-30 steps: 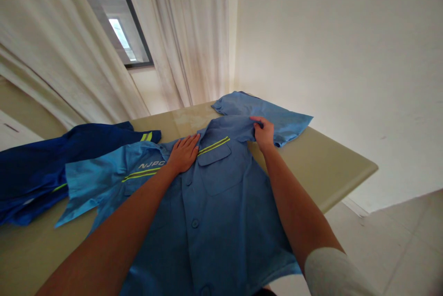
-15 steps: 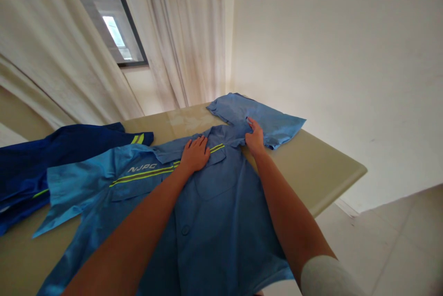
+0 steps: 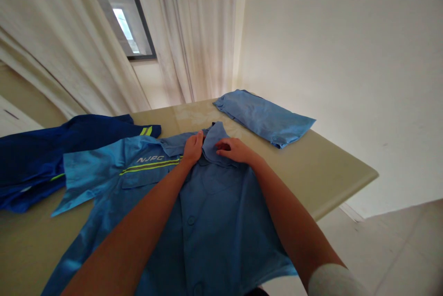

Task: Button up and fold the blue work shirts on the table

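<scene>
A blue short-sleeved work shirt [image 3: 214,222] lies front up before me, with "NJPC" lettering and a yellow-striped band across its chest. Its right-hand sleeve and shoulder are folded inward over the chest, covering that side's stripe. At the collar, my left hand [image 3: 193,149] is closed on the cloth beside the fold. My right hand [image 3: 235,150] rests at the folded-over sleeve [image 3: 212,148], with a gap showing between thumb and forefinger; its other fingers are partly hidden.
Beneath everything is a beige table [image 3: 332,171], its corner pointing right. A folded light blue garment [image 3: 266,118] lies at the far side, and a dark blue garment [image 3: 83,144] with yellow strips at left. Curtains [image 3: 197,33] and a white wall [image 3: 328,56] stand behind.
My right hand has brought the shirt's right-hand sleeve and shoulder inward over the chest. My left hand has gone from lying flat on the chest to gripping cloth near the collar.
</scene>
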Tool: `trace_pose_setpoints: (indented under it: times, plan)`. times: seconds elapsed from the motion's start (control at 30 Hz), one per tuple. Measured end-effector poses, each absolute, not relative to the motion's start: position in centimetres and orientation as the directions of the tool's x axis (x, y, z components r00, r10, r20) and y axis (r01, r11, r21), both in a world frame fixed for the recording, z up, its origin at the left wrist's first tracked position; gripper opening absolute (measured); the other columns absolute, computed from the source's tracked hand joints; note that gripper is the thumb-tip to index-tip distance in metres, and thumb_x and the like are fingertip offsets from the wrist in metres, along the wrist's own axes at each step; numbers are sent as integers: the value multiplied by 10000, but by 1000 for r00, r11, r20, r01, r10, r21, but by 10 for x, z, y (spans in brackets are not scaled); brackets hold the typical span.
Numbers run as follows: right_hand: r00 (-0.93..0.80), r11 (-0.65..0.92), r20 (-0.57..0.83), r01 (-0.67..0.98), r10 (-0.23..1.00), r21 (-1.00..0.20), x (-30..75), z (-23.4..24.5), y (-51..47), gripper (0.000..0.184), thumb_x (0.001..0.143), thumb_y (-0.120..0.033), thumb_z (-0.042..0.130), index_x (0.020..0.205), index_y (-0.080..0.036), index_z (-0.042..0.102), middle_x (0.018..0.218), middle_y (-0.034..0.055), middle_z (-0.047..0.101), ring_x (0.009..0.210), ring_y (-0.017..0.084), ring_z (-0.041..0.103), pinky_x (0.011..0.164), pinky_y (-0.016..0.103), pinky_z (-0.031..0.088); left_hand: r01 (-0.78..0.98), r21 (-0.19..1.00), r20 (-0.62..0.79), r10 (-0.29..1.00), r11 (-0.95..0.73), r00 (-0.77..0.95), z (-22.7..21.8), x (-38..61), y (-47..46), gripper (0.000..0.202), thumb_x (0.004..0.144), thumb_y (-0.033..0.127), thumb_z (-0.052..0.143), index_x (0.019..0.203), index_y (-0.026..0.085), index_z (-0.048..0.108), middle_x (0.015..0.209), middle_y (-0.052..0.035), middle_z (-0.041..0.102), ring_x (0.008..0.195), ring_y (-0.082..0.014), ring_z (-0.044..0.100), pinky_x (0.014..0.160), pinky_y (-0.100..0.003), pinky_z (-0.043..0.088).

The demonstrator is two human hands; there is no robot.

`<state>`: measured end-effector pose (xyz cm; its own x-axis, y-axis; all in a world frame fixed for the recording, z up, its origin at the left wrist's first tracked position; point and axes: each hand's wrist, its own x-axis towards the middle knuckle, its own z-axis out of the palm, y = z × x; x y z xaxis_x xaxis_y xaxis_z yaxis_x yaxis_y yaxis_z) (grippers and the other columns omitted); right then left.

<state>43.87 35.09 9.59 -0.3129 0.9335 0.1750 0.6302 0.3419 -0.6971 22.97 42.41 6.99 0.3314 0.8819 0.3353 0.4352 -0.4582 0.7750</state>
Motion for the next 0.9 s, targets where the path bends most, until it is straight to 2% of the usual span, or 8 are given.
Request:
trace_pose_setpoints:
  times: [0.1, 0.2, 0.3, 0.43, 0.57, 0.77, 0.83, 0.9]
  plan:
    - [-333, 407, 233, 748, 914, -524, 432, 92, 351, 330, 915, -237, 724, 1239, -176, 696, 1173, 112, 717, 1011, 217, 691, 956, 376, 536, 390, 797, 319, 870, -461, 375, 75, 230, 422, 527, 1004, 511, 368, 681, 185, 627, 633, -24, 610, 692, -188, 568, 691, -298, 465]
    - [-303, 406, 300, 828, 904, -387, 424, 91, 349, 345, 974, -306, 658, 1294, -176, 663, 1273, 137, 654, 1179, 251, 622, 1063, 408, 466, 399, 779, 321, 855, -483, 408, 79, 231, 423, 416, 909, 498, 489, 668, 184, 615, 655, -4, 600, 690, -173, 547, 687, -287, 446]
    - [-244, 368, 349, 862, 905, -350, 416, 89, 349, 382, 1027, -353, 566, 1363, -180, 618, 1303, 135, 636, 1242, 253, 581, 1113, 412, 424, 426, 759, 315, 850, -493, 423, 80, 231, 425, 300, 830, 401, 509, 618, 194, 557, 628, 15, 542, 673, -157, 509, 665, -275, 414]
    - [-261, 371, 344, 876, 902, -308, 408, 85, 350, 443, 1042, -274, 488, 1473, -188, 541, 1435, 128, 590, 1323, 251, 537, 1163, 406, 381, 403, 783, 297, 853, -475, 428, 78, 230, 425, 343, 855, 391, 464, 564, 214, 428, 579, 28, 429, 617, -139, 441, 602, -266, 370]
    - [-230, 312, 286, 907, 930, -283, 403, 82, 349, 506, 1031, -263, 474, 1530, -178, 489, 1501, 127, 555, 1322, 273, 544, 1153, 423, 394, 355, 814, 336, 871, -460, 360, 72, 231, 431, 408, 960, 512, 411, 706, 213, 524, 693, 3, 549, 696, -161, 523, 693, -289, 449]
    - [-177, 258, 285, 925, 942, -279, 399, 81, 348, 519, 1019, -276, 470, 1516, -129, 494, 1451, 144, 591, 1294, 279, 555, 1134, 419, 409, 531, 742, 310, 912, -408, 268, 81, 252, 463, 468, 940, 506, 569, 1278, 183, 605, 1171, -131, 671, 1086, -236, 643, 982, -379, 492]
    - [-176, 257, 288, 928, 941, -270, 399, 81, 349, 495, 1012, -270, 475, 1486, -139, 530, 1421, 131, 614, 1269, 277, 566, 1120, 413, 420, 579, 652, 355, 872, -489, 337, 89, 261, 473, 486, 910, 448, 627, 1311, 173, 620, 1284, -159, 638, 1177, -257, 620, 1036, -391, 471]
    - [-176, 253, 287, 932, 942, -259, 399, 81, 349, 472, 1008, -270, 478, 1459, -157, 564, 1404, 119, 628, 1247, 279, 576, 1096, 414, 438, 639, 571, 335, 857, -515, 392, 96, 269, 481, 341, 914, 384, 615, 1170, 175, 700, 1238, -144, 674, 1160, -261, 628, 1039, -383, 465]
